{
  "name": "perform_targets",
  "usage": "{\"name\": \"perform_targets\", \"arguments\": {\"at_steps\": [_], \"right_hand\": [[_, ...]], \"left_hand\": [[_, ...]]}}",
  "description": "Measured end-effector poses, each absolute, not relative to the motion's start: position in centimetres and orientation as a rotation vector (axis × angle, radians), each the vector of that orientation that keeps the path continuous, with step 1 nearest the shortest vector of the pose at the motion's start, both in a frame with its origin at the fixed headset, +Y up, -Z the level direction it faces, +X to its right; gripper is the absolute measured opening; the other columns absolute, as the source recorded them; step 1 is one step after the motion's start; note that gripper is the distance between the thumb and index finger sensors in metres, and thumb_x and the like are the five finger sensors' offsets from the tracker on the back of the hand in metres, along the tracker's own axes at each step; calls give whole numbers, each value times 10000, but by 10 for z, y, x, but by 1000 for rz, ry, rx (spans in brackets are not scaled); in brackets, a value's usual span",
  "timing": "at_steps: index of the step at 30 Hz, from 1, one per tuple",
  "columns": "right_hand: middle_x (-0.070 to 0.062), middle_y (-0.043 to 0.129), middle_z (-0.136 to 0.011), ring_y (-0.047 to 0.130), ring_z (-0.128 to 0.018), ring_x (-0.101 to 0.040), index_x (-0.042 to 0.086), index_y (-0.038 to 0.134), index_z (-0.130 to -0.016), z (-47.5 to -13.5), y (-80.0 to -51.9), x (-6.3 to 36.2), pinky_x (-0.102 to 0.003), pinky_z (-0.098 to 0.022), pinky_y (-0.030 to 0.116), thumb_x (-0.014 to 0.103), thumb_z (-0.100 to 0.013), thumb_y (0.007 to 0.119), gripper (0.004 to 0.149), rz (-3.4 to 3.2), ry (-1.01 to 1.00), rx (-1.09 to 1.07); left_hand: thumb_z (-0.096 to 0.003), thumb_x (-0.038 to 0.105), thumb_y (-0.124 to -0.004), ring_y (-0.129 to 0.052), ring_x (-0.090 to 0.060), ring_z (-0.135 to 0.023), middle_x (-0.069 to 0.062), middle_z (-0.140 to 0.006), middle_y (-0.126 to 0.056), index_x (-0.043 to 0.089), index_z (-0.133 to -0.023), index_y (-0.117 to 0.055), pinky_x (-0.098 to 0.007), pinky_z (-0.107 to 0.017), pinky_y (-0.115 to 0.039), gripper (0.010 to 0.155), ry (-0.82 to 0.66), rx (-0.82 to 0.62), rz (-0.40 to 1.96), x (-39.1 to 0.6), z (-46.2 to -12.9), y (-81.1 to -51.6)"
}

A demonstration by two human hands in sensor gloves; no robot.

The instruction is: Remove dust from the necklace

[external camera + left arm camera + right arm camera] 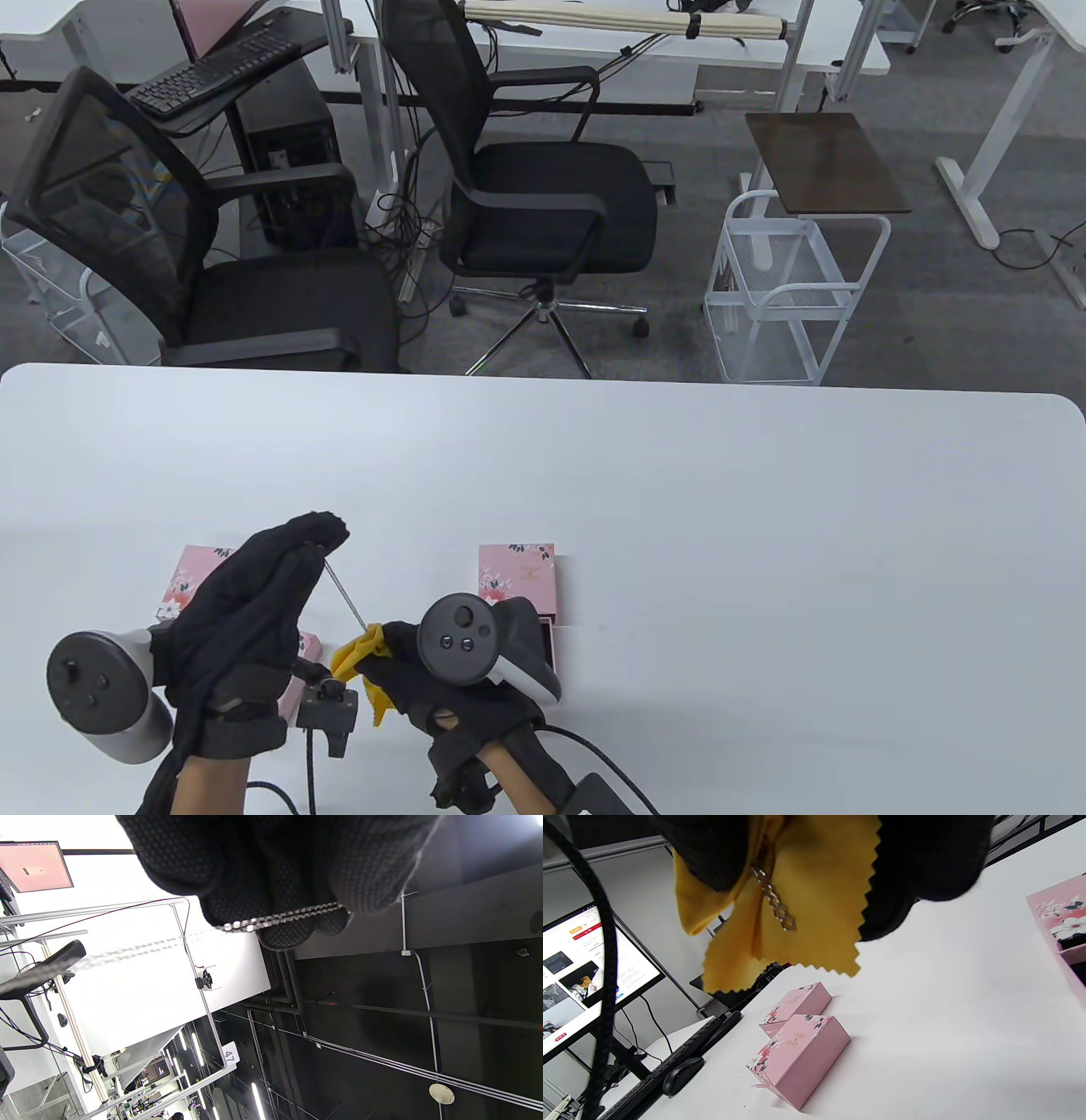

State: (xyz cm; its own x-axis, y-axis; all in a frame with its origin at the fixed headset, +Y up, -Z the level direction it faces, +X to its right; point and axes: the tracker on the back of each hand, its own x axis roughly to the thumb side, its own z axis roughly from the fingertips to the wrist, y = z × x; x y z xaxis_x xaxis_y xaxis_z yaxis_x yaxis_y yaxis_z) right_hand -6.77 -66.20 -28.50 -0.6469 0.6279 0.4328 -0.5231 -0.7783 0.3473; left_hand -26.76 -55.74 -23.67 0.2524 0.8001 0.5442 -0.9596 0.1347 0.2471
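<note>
Nearest the tabletop's near edge, the right hand [441, 679] pinches a yellow cloth [361, 658] folded around the low end of the necklace [344, 594]; the right wrist view shows links of the chain emerging from between the folds. The left hand [246, 611] holds the chain's other end up between clenched fingertips [280, 929], so it runs taut and slanted between the two hands, above the table. To dust well, I judge the left should keep that tension while the right slides the folded cloth along the chain with light pressure, never yanking. How firmly the cloth wraps the links is hard to tell. Further back, a pink box [517, 577] lies on the table [764, 526].
</note>
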Motion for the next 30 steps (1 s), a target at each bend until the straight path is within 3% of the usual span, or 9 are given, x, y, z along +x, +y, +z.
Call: {"name": "perform_targets", "arguments": {"at_steps": [7,13,30], "right_hand": [[-178,917,-816,910,-655,-421,60,731,-987,-285,-664,-71,-528,-539,759,320,-652,759,425,2406,290,768],[-152,946,-756,928,-611,-407,80,775,-942,-284,-668,-72,-521,-523,770,374,-650,758,414,2402,311,766],[-157,938,-781,926,-627,-402,77,761,-963,-282,-696,-92,-515,-530,770,340,-636,795,421,2645,439,837]], "left_hand": [[-558,463,-855,-942,-223,-771,3,-852,-1020,303,-877,-924,-426,-563,-825,363,-304,612,1312,-268,-237,-557],[-558,463,-857,-941,-223,-773,5,-854,-1018,305,-877,-923,-425,-564,-825,362,-300,614,1294,-267,-236,-556],[-561,468,-851,-938,-222,-776,8,-857,-1016,307,-880,-920,-425,-566,-823,364,-294,629,1325,-272,-235,-555]]}}
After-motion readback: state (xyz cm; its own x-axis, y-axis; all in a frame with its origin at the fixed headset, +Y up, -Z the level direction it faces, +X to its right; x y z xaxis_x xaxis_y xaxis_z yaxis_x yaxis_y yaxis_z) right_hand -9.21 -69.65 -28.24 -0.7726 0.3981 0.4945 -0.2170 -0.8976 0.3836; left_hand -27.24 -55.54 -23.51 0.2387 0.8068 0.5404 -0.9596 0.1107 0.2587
